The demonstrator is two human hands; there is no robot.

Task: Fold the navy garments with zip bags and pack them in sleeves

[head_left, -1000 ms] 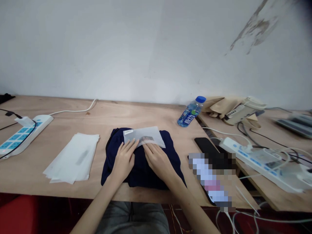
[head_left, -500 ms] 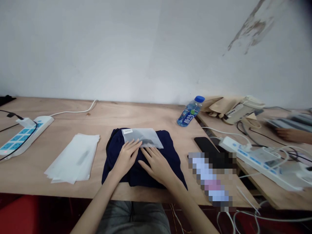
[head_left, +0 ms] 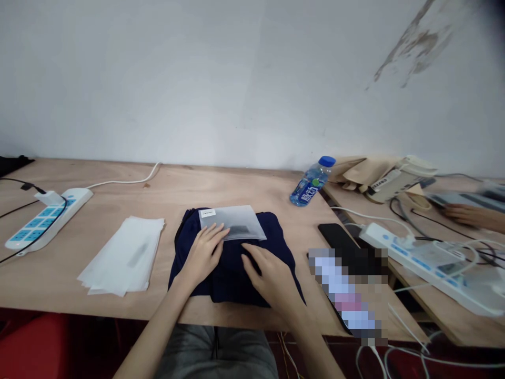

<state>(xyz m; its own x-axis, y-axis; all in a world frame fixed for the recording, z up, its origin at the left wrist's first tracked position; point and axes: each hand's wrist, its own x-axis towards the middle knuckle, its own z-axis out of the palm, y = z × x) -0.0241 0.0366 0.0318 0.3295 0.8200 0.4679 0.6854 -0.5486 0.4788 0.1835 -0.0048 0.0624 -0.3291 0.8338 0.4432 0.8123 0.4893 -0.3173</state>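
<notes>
A folded navy garment (head_left: 232, 273) lies on the wooden table in front of me. Across its far part rests a frosted plastic bag (head_left: 236, 217) with a small white label at its upper left and a dark printed patch near its lower edge. My left hand (head_left: 205, 251) lies with fingers stretched out, their tips on the bag's lower left corner. Over the right half of the garment, my right hand (head_left: 270, 273) is open, thumb apart from the fingers, just below the bag's near edge. Neither hand grips anything.
Several frosted bags (head_left: 122, 258) are stacked at left, by a white power strip (head_left: 51, 221). At right are a blue-capped bottle (head_left: 311, 181), a black phone (head_left: 337, 237), a pixelated device (head_left: 345, 295) and another power strip (head_left: 430, 271). Another person's hand (head_left: 471, 215) is at far right.
My right hand has lifted off the bag's lower edge and drawn back to the right, its fingers more bent. My left hand stays on the bag. The view has shifted slightly.
</notes>
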